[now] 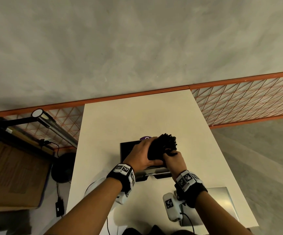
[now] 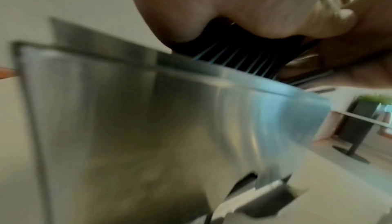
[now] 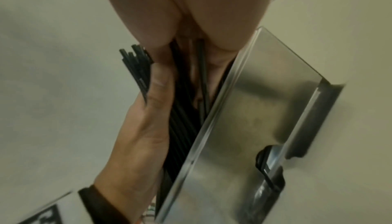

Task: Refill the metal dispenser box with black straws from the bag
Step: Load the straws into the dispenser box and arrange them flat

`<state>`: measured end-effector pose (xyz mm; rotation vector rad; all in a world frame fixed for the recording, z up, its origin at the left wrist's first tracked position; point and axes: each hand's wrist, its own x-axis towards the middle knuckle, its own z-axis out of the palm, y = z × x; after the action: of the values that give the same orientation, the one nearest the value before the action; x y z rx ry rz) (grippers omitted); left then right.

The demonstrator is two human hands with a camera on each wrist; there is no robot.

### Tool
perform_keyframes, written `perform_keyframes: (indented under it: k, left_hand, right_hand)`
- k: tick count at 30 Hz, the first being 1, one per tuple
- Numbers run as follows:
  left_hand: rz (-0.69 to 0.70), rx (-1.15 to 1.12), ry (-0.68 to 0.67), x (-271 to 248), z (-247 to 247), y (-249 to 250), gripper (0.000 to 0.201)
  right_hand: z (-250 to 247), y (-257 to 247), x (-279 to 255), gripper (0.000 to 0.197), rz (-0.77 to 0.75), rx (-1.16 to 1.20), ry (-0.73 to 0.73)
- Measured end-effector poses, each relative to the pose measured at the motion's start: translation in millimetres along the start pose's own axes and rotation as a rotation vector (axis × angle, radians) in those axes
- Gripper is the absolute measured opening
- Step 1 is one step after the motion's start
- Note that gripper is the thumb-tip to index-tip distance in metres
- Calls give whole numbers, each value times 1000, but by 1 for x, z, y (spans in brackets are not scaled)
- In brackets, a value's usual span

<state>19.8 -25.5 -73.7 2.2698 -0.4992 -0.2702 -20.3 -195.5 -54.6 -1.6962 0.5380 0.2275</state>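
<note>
1. The left hand [image 1: 141, 154] is curled around a thick bunch of black straws [image 1: 164, 146]. The fingers wrap the far side and the thumb is on the near side.
2. The right hand [image 1: 174, 160] grips the same bunch from the right side, with its fingers closed on some of the straws.
3. The bunch is held just above the open top of the metal box [image 1: 128, 150]. In the right wrist view, the low ends of the straws [image 3: 180, 135] go down behind the box [image 3: 254, 110] wall.
4. The box stands near the middle of a white table [image 1: 154, 116]. A small purple thing [image 1: 145, 138] peeks out just behind it. It has a white mark, too small to read.
5. Both wrists wear black bands with black-and-white square code tags [image 1: 123, 168]. No words on them can be read.
6. A flat grey metal sheet [image 1: 222, 200] lies on the table near the right arm.
7. The table has bare room behind the box and on both sides. Its far edge meets an orange mesh fence [image 1: 247, 99]. On the floor to the left sits a cardboard box [image 1: 13, 175].
</note>
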Motion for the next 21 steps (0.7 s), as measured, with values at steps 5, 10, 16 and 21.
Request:
perform_keyframes:
  k: [5,10,16,21]
  left_hand:
    - [-28,124,21,-15,2,-17,104]
    - [-25,218,23,-15,1,-25,90]
    - [84,418,-117,0,0,-15,95]
    - [115,355,-186,-2,8,-2,85]
  right_hand:
    - [-4,6,5,27,-5,-80,-60]
    - [-29,0,-10,24,-203,-150,120]
    - [-40,11,-2,39,-300,-86,257]
    - [-8,9,5,57,-245,-206,115]
